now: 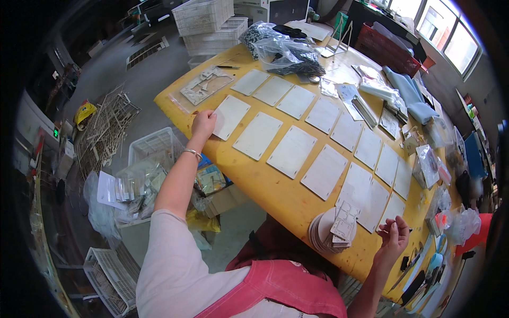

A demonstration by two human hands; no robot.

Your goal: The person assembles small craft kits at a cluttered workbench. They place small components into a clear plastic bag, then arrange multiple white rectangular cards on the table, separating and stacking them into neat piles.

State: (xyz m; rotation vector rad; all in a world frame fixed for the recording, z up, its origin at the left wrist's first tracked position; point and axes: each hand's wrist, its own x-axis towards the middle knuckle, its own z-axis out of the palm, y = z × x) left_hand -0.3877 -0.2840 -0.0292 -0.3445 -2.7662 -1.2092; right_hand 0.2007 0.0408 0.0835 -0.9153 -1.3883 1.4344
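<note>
Two rows of thin off-white rectangular plates lie across the yellow table (254, 168). My left hand (203, 125) is closed at the left edge of the front row's leftmost plate (231, 117), its fingertips on that edge. Over the table's right front my right hand (392, 239) is raised with curled fingers. A small dark tip shows beside those fingers; what it belongs to is hidden. Just left of this hand stands a stack of round discs (321, 233), with small cut-out panels (344, 221) lying on top and overlapping the plates.
A frame of cut scraps (207, 85) lies at the far left table corner. Clear bags (283, 50) sit at the back, and tools and packets crowd the right side. A plastic bin (156, 146) stands on the floor by the left edge, near white crates (204, 18).
</note>
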